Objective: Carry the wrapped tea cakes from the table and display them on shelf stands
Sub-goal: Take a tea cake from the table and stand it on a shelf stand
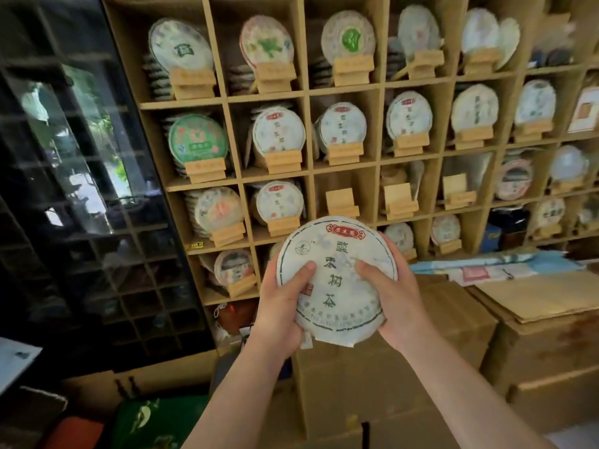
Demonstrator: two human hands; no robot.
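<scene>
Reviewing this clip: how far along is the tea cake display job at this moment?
Mostly done: most shelf compartments already show a wrapped cake on a wooden stand. In hand: the left hand and right hand together hold one wrapped tea cake before the shelf. Left: three stands in the third row look empty, at and.

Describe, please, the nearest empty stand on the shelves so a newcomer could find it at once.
Start at the wooden shelves and go to the row just above the held tea cake. The bare wooden stand sits directly above it; the cubbies to its left show cakes.
</scene>
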